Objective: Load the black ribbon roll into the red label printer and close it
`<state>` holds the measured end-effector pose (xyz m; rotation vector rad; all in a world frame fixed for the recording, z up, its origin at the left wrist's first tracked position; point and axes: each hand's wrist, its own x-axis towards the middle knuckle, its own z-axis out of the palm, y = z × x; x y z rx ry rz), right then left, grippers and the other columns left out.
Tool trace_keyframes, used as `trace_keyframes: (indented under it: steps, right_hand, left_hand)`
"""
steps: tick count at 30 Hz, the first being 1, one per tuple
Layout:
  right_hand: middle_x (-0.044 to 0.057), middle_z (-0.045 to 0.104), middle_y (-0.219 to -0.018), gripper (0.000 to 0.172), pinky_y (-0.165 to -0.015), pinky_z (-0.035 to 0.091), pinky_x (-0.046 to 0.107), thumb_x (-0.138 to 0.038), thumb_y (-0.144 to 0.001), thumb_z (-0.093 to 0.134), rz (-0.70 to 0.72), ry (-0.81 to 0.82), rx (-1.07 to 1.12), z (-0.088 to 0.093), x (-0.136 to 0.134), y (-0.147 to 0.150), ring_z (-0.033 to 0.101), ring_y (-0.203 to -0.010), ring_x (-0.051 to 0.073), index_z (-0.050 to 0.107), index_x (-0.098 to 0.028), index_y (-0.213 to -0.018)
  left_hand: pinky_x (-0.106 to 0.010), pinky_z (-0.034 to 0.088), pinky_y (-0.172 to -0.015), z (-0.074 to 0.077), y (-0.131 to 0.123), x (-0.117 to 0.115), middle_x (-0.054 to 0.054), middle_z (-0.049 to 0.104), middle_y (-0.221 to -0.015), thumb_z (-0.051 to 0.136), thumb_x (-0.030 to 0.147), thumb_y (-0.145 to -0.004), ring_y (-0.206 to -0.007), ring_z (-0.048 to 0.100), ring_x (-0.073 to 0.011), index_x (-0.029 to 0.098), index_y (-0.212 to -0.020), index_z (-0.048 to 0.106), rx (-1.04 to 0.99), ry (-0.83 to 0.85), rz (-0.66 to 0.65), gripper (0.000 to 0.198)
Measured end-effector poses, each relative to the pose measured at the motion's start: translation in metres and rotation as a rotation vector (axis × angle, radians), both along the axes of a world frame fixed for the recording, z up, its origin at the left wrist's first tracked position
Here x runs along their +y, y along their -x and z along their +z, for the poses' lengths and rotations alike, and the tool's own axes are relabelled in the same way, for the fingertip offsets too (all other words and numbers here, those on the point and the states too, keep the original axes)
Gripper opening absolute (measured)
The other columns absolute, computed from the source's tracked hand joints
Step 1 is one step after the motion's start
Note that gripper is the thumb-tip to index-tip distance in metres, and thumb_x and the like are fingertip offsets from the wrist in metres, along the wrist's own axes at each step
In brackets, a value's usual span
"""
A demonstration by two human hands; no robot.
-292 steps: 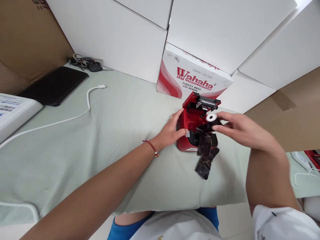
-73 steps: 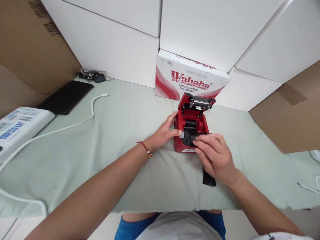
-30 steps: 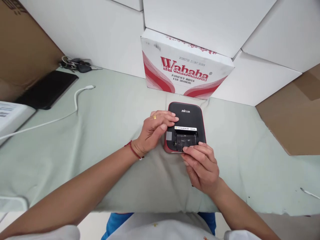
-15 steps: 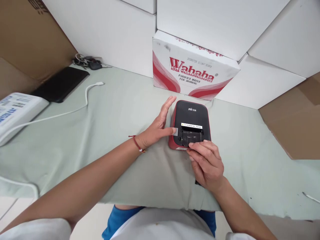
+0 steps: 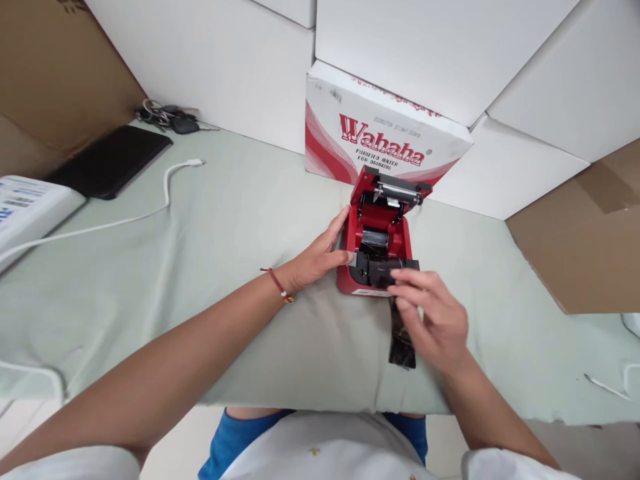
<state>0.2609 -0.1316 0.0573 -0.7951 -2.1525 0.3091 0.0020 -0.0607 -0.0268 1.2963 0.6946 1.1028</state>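
Note:
A small red label printer (image 5: 353, 283) stands on the pale green cloth with its lid (image 5: 395, 190) swung up and back. A dark roll sits inside it. A dark crinkled strip (image 5: 401, 347) runs out of its front and lies on the cloth. My left hand (image 5: 315, 257) grips the printer's left side, with the thumb at the front corner. My right hand (image 5: 433, 320) is at the printer's front, fingers curled over the top of the strip. Its thumb is hidden under them.
A red and white Wahaha carton (image 5: 385, 143) stands just behind the printer, against stacked white boxes (image 5: 440, 60). At the left are a black tablet (image 5: 113, 160), keys (image 5: 167, 117), a white cable (image 5: 150, 213) and a white device (image 5: 25, 207). Brown cardboard (image 5: 580, 247) leans at the right.
The printer's lid was shut half a second ago and now stands open, showing the red inside and the roll. My right hand has drawn back slightly along the strip.

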Motion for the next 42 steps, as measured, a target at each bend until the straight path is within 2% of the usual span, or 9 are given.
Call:
trace_keyframes:
  steps: [5,11,14,20,27,30,33,38,42]
  right_hand:
    - [0.005,0.085,-0.112,0.017,-0.093,0.063,0.038,-0.026,-0.109,0.065,-0.196,0.173,-0.064,0.041,0.048,0.0,0.079,-0.103,0.022,0.082,-0.027,-0.109]
    - [0.013,0.077,-0.147,0.046,-0.094,0.058,0.043,-0.026,-0.104,0.064,-0.306,0.364,-1.086,0.067,0.108,0.054,0.076,-0.123,0.035,0.072,-0.023,-0.149]
    - [0.017,0.08,-0.138,0.043,-0.087,0.056,0.042,-0.026,-0.101,0.068,-0.328,0.388,-1.288,0.066,0.119,0.078,0.076,-0.121,0.039,0.076,-0.021,-0.143]
    - [0.015,0.08,-0.136,0.04,-0.089,0.058,0.039,-0.022,-0.099,0.068,-0.29,0.383,-1.223,0.068,0.114,0.073,0.076,-0.119,0.035,0.077,-0.02,-0.138]
    - [0.008,0.084,-0.118,0.047,-0.072,0.062,0.037,-0.063,-0.101,0.071,-0.207,0.503,-0.496,0.106,0.066,-0.063,0.078,-0.093,0.028,0.08,-0.03,-0.133]
    - [0.01,0.084,-0.101,0.047,-0.064,0.058,0.036,-0.069,-0.095,0.076,-0.332,0.616,-0.541,0.09,0.058,-0.117,0.076,-0.082,0.026,0.085,-0.033,-0.124]
    - [0.009,0.085,-0.099,0.042,-0.071,0.061,0.04,-0.065,-0.091,0.075,-0.403,0.735,-0.633,0.054,0.057,-0.137,0.077,-0.081,0.028,0.086,-0.03,-0.111]
    - [0.004,0.076,-0.086,0.052,-0.07,0.059,0.039,-0.06,-0.096,0.067,-0.483,0.673,-0.584,0.015,0.045,-0.113,0.069,-0.071,0.023,0.08,-0.023,-0.129]
    - [0.004,0.077,-0.095,0.043,-0.072,0.058,0.035,-0.051,-0.102,0.065,-0.265,0.655,-0.466,0.003,0.035,-0.075,0.065,-0.07,0.018,0.079,-0.023,-0.131]
  left_hand:
    - [-0.058,0.015,-0.147,0.004,-0.001,0.004,-0.005,0.018,-0.194,0.078,0.045,-0.085,-0.179,0.015,-0.0399,0.031,-0.182,0.022,0.035,-0.028,0.042,0.113]
    - [-0.059,0.017,-0.146,0.008,-0.001,0.005,-0.01,0.02,-0.192,0.076,0.043,-0.081,-0.178,0.018,-0.0407,0.024,-0.181,0.023,0.037,-0.016,0.041,0.115]
    - [-0.059,0.017,-0.146,0.009,-0.002,0.007,-0.011,0.02,-0.192,0.076,0.042,-0.08,-0.178,0.018,-0.041,0.025,-0.18,0.025,0.023,-0.032,0.037,0.113]
    - [-0.064,0.015,-0.145,0.008,-0.003,0.009,-0.014,0.036,-0.185,0.077,0.043,-0.08,-0.175,0.026,-0.0443,0.025,-0.179,0.027,-0.007,-0.023,0.027,0.112]
    - [-0.062,0.02,-0.145,0.01,0.001,0.006,-0.01,0.031,-0.188,0.079,0.042,-0.082,-0.176,0.025,-0.0419,0.03,-0.176,0.034,-0.013,-0.013,0.021,0.105]
    - [-0.061,0.022,-0.145,0.011,0.001,0.006,-0.01,0.032,-0.188,0.079,0.042,-0.082,-0.176,0.026,-0.0415,0.029,-0.177,0.032,-0.02,0.002,0.007,0.107]
    - [-0.062,0.021,-0.145,0.009,0.001,0.008,-0.009,0.032,-0.189,0.08,0.042,-0.081,-0.175,0.027,-0.0418,0.029,-0.176,0.035,-0.022,-0.028,0.008,0.106]
    - [-0.062,0.023,-0.145,0.005,0.001,0.011,-0.008,0.035,-0.188,0.079,0.042,-0.08,-0.175,0.028,-0.0442,0.029,-0.177,0.035,-0.051,-0.046,0.007,0.108]
    - [-0.061,0.022,-0.145,0.005,0.001,0.009,-0.008,0.034,-0.188,0.079,0.043,-0.08,-0.175,0.028,-0.0433,0.029,-0.177,0.036,-0.063,-0.03,0.014,0.107]
